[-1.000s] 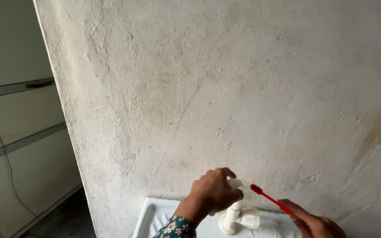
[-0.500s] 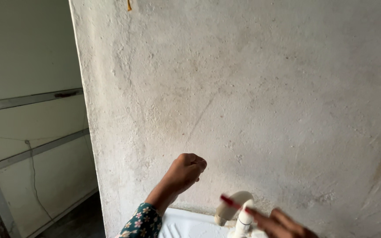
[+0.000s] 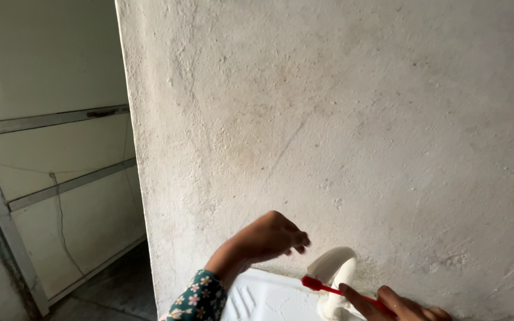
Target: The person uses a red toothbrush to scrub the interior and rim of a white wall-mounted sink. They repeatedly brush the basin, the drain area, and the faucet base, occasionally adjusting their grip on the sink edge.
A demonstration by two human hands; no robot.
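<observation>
Left side: pale panelled door (image 3: 60,172), one. Then rough plaster wall (image 3: 340,119). Left hand (image 3: 266,238) raised over the white sink (image 3: 263,297), wrist bent, fingers loosely curled and pointing right, holding nothing, just beside the white tap (image 3: 334,270), not touching it. One floral sleeve (image 3: 200,297) at that forearm. One tap, one sink. Right hand (image 3: 397,303) low at the frame bottom, fingers pinched on one red toothbrush (image 3: 328,288), its head pointing left, lying across the front of the tap.
</observation>
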